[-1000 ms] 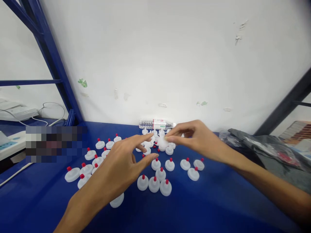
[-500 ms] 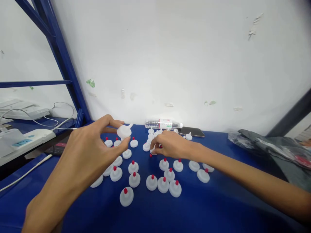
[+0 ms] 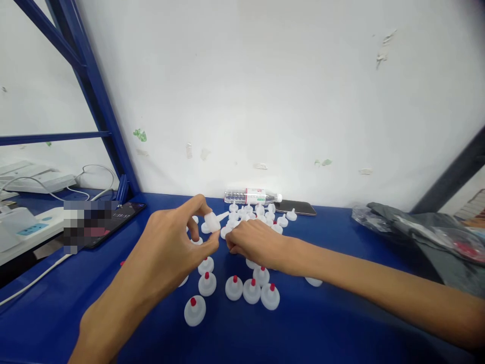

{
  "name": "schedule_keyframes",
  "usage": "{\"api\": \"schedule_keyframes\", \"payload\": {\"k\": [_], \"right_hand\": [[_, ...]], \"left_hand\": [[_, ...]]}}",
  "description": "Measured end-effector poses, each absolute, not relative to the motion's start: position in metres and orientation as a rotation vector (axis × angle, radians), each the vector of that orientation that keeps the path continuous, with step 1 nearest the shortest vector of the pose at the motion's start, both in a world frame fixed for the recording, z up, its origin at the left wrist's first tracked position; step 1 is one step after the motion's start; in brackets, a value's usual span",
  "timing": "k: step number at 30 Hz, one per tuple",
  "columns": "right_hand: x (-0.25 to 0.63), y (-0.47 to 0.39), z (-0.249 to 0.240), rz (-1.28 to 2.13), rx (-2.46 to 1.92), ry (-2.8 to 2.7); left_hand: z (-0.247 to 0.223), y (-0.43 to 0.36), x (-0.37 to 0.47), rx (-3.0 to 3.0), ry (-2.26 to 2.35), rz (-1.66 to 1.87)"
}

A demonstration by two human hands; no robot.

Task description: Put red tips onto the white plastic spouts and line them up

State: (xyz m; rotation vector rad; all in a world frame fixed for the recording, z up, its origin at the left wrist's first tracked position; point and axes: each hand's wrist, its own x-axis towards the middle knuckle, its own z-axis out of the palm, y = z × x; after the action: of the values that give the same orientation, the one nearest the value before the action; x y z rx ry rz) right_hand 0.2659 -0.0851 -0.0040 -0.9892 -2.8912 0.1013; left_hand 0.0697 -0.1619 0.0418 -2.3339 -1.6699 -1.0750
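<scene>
Between the thumb and fingers of my left hand [image 3: 170, 242] is a white plastic nozzle cap [image 3: 212, 222], tilted with its bare thin spout toward the right. Close by on the right, my right hand [image 3: 257, 242] is low over the blue table with its fingers curled closed. Its fingertips are hidden, so what they hold cannot be seen. Behind that hand lies a cluster of white nozzle caps [image 3: 259, 209] without red tips. Several nozzle caps with red tips [image 3: 207, 285] stand spout-up in front of both hands, partly covered by my arms.
A clear plastic bottle [image 3: 254, 196] lies against the wall beside a dark phone [image 3: 299, 208]. At left are another phone [image 3: 125, 217], a white power strip [image 3: 38, 225] and cables. Dark plastic bags [image 3: 413, 237] lie at right. A blue metal frame [image 3: 100, 101] rises at left.
My left hand has moved right with the nozzle cap, turning it, and is now near my right hand. My right hand has curled and moved slightly lower. The view has shifted a little.
</scene>
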Motion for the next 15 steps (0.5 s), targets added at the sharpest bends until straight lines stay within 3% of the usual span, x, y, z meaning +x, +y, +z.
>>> {"api": "schedule_keyframes", "payload": {"k": [7,15], "right_hand": [[0.292,-0.09,0.025,0.378,-0.999,-2.701],[0.327,-0.111,0.058,0.808,-0.911,-1.943]], "left_hand": [[0.036,-0.158,0.07,-2.353,-1.746,-1.014],[0.037,-0.159,0.084,-2.494,-1.834,-0.985]]}}
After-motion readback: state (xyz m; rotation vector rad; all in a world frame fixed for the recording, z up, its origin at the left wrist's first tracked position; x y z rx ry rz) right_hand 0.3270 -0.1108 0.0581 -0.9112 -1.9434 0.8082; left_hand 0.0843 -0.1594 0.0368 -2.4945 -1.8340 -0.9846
